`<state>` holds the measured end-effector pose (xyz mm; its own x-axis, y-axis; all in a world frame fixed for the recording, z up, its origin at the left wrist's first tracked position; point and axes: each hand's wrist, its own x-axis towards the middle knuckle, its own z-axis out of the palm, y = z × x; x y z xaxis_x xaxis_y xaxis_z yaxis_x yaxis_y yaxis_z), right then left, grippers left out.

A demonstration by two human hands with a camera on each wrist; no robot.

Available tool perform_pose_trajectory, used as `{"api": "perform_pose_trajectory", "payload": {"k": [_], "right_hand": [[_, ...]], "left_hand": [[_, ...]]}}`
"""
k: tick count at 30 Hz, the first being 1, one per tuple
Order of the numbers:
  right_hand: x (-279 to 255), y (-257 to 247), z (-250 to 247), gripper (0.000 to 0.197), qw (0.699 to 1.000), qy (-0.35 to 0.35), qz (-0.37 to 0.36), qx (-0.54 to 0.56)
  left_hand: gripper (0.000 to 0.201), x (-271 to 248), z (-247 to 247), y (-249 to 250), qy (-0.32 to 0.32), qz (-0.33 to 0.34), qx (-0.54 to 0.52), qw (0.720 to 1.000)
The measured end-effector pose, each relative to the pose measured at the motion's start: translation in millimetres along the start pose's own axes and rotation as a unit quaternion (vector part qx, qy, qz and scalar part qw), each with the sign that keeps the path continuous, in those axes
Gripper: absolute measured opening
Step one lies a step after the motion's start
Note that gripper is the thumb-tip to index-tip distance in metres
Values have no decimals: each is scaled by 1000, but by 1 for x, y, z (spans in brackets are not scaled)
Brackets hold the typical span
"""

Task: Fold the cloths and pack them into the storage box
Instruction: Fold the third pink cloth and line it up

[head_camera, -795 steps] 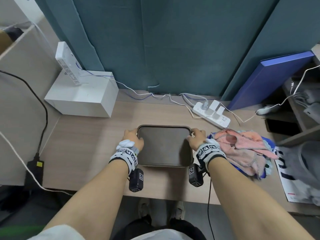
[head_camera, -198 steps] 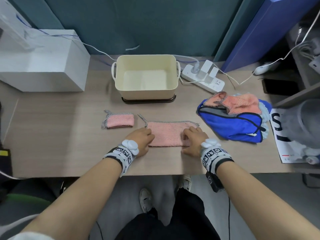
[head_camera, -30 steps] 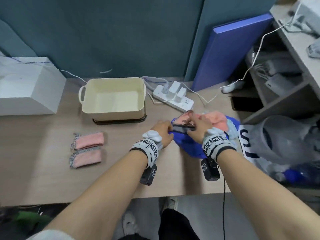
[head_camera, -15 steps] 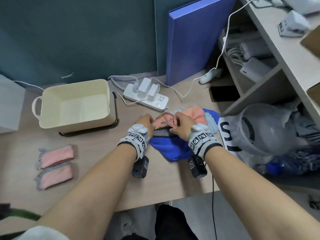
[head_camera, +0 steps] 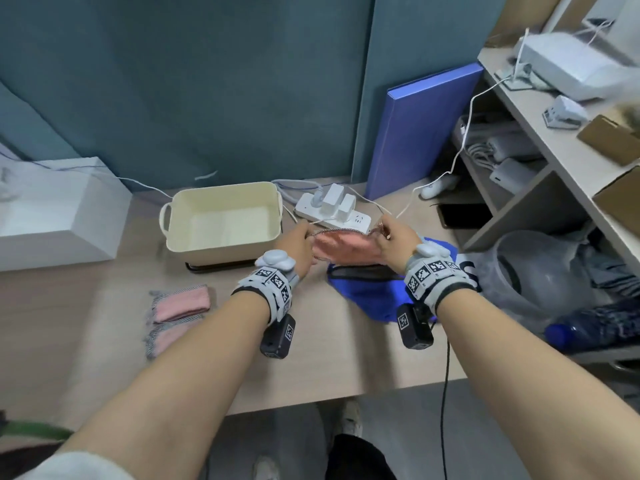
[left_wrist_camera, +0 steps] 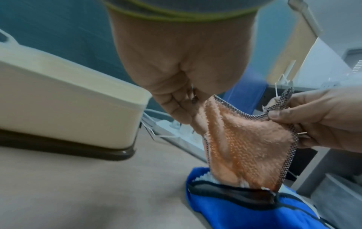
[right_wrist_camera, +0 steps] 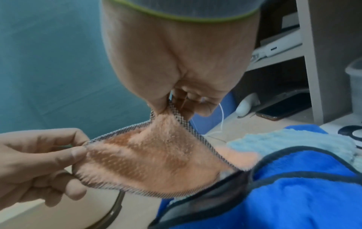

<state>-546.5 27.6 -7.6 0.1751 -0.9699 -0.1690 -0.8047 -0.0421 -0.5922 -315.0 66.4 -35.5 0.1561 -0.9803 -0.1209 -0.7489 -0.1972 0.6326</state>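
Observation:
A pink cloth (head_camera: 346, 249) with a checked black-and-white hem hangs stretched between my two hands above a blue cloth (head_camera: 367, 292). My left hand (head_camera: 299, 242) pinches its left corner, and my right hand (head_camera: 391, 235) pinches its right corner. In the left wrist view the pink cloth (left_wrist_camera: 245, 142) droops onto the blue cloth (left_wrist_camera: 245, 207). In the right wrist view the pink cloth (right_wrist_camera: 156, 161) lifts off the blue cloth (right_wrist_camera: 293, 193), beside a light blue cloth (right_wrist_camera: 274, 144). The cream storage box (head_camera: 221, 216) stands open to the left. Two folded pink cloths (head_camera: 176, 313) lie at the front left.
A white power strip (head_camera: 334, 211) with plugs and cables lies behind my hands. A white box (head_camera: 52, 216) stands at far left, a blue board (head_camera: 415, 133) leans at the back. Shelves (head_camera: 540, 161) with a phone (head_camera: 464, 216), plus a clear bag (head_camera: 540, 271), crowd the right side.
Both hands have lifted the pink cloth off the pile and drawn its corners apart. My head view has swung back to the left.

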Motion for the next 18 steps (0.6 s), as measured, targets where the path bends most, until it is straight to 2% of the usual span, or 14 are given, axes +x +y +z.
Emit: {"api": "perform_pose_trajectory", "payload": {"k": [3, 8, 11, 14, 16, 18], "right_hand": [[-5, -27, -4, 18, 999, 34, -6, 25], [-2, -39, -11, 26, 994, 62, -20, 82], [-12, -66, -14, 18, 989, 92, -48, 108], [-24, -81, -13, 9, 989, 89, -57, 102], [-39, -92, -13, 14, 991, 83, -60, 84], [-52, -97, -8, 17, 994, 61, -59, 70]], "left_hand": [[16, -20, -49, -12, 49, 17, -18, 999], [21, -31, -92, -21, 64, 68, -7, 996], [19, -44, -116, -31, 90, 89, -6, 992], [15, -56, -129, -39, 101, 81, -23, 991], [13, -66, -135, -45, 81, 59, -29, 994], [14, -75, -138, -53, 13, 48, -12, 999]]}}
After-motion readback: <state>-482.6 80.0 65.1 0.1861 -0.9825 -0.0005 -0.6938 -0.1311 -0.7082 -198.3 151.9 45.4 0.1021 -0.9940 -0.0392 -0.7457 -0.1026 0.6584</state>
